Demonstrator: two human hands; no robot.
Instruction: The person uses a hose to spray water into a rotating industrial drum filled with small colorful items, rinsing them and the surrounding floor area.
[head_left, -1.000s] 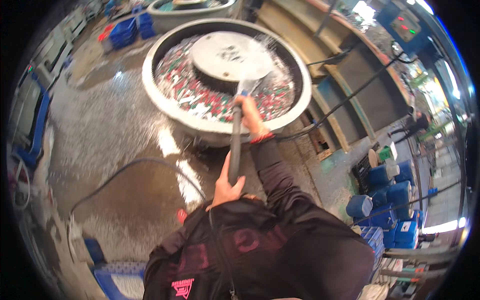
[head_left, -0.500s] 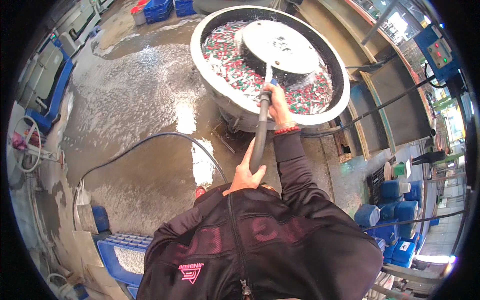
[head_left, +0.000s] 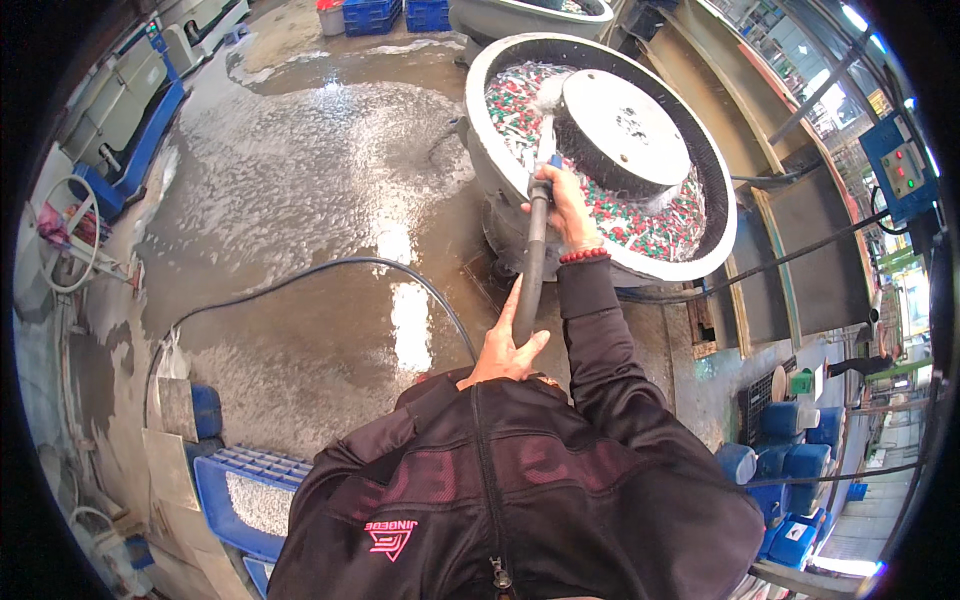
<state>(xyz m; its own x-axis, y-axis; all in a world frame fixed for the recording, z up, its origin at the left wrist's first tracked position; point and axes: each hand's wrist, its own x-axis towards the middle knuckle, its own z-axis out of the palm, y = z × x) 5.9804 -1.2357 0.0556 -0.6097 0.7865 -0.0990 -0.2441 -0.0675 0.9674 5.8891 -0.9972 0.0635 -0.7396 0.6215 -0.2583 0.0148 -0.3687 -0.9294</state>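
Far left, a blue plastic crate (head_left: 205, 490) of white granules sits beside wet grey concrete floor (head_left: 290, 190); a thin dark hose line (head_left: 345, 262) loops across the wet patch (whether it joins the held hose, cannot tell). Left hand (head_left: 503, 355) holds the lower length of a thick black rubber hose (head_left: 535, 255), thumb and forefinger spread around it. Right hand (head_left: 570, 207), red beads at the wrist, is wrapped round the hose's upper end, just below a blue nozzle (head_left: 555, 160) at the tub's near side. Step in hand, by my reading: rinsing. Water lands left of a white round disc (head_left: 625, 120) inside a large round pale-rimmed tub (head_left: 660, 268), among small red, green and white pieces (head_left: 650, 228). Next move calls for a firm right grip and steady aim, left hand carrying hose weight. Further right: blue plastic drums (head_left: 780, 465), blue metal control box (head_left: 900, 165).
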